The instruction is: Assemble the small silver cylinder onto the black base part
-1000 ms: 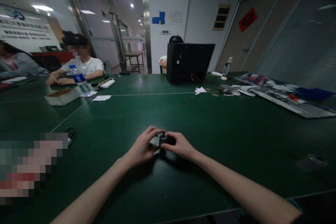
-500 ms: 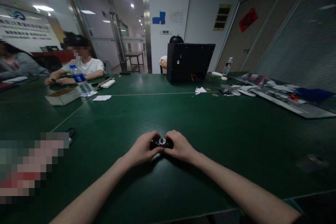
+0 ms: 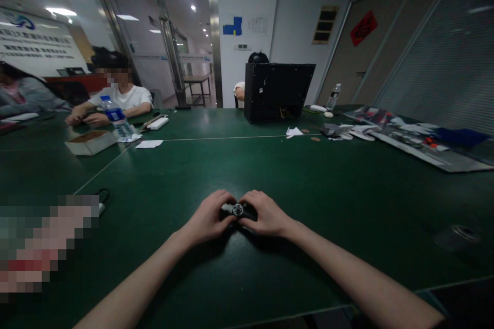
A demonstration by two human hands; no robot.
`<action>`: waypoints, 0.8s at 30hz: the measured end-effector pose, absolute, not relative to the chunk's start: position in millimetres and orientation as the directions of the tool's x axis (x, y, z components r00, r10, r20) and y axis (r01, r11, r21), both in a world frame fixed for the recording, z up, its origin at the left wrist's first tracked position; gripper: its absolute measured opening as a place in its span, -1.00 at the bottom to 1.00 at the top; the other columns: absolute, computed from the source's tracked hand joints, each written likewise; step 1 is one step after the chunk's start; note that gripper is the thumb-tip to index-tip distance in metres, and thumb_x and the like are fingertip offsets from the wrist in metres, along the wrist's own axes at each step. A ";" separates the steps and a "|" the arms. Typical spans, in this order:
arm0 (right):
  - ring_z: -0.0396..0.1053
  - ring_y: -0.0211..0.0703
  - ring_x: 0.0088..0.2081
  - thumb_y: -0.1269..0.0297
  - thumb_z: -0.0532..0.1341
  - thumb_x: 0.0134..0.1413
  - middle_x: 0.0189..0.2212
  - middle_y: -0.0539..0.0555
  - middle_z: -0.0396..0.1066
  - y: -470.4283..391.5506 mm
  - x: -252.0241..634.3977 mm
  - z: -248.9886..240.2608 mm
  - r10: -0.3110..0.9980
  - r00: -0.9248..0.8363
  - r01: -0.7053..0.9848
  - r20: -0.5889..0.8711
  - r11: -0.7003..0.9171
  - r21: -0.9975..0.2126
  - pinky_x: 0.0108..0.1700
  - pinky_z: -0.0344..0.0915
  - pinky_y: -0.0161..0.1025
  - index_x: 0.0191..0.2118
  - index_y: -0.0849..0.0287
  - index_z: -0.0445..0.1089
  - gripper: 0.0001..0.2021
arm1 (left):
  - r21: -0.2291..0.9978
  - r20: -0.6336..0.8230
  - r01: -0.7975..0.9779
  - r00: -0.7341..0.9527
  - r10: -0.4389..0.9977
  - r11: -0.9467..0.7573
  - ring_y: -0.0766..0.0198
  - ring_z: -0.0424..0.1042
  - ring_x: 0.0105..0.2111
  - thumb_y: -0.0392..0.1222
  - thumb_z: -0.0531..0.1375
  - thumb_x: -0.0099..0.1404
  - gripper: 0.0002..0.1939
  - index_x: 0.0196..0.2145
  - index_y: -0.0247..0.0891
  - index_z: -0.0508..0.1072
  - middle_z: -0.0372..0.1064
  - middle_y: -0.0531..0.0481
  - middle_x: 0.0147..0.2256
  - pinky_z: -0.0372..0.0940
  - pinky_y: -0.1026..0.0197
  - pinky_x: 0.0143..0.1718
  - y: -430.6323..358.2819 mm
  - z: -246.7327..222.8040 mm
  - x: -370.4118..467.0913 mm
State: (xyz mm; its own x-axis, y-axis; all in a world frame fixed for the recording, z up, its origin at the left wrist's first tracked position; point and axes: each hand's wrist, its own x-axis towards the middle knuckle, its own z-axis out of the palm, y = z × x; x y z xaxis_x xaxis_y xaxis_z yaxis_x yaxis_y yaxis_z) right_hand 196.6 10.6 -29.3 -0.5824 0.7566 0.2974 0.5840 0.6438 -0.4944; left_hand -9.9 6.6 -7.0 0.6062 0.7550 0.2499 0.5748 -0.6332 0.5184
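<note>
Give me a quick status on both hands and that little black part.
Left hand and right hand both closed on small black part, low over green table. Silver round centre faces up. Nothing near in the way.

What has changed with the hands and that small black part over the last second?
A second ago the small black part stood upright between the fingertips; it now lies flatter, its round metal centre facing up. The left hand and right hand have closed in around it and sit lower on the green table, both still gripping. The black box, water bottle and cardboard box have not moved.
</note>
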 end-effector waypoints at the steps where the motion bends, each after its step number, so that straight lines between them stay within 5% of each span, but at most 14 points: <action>1: 0.27 -0.11 -0.22 0.22 0.27 -0.03 -0.26 0.10 0.38 10.0 196.6 -28.6 0.754 -0.585 0.583 0.297 0.646 -0.492 -0.16 0.14 -0.19 -0.20 0.21 0.33 -0.74 | 0.519 0.255 0.571 0.607 0.753 -0.636 0.15 0.31 -0.23 -0.24 0.17 0.19 -0.81 -0.20 -0.23 0.35 0.32 -0.06 -0.24 0.23 0.15 -0.19 6.7 -7.2 -9.9; 17: 0.30 -0.11 -0.23 0.38 0.22 -0.03 -0.25 0.12 0.40 7.6 194.1 -30.4 0.752 -0.588 0.589 0.299 0.651 -0.480 -0.15 0.18 -0.19 -0.17 0.23 0.33 -0.76 | 0.527 0.200 0.581 0.624 0.755 -0.620 0.15 0.30 -0.21 -0.25 0.18 0.19 -0.81 -0.19 -0.24 0.34 0.33 -0.06 -0.23 0.23 0.14 -0.18 6.0 -7.0 -9.8; 24: 0.31 -0.11 -0.15 0.39 0.25 -0.03 -0.19 0.09 0.40 5.9 200.1 -17.7 0.709 -0.563 0.503 0.425 0.701 -0.506 -0.08 0.18 -0.17 -0.11 0.19 0.31 -0.70 | 0.513 0.204 0.589 0.623 0.755 -0.624 0.18 0.30 -0.22 -0.24 0.19 0.20 -0.78 -0.16 -0.22 0.33 0.32 -0.04 -0.21 0.22 0.17 -0.18 8.7 -12.1 -11.5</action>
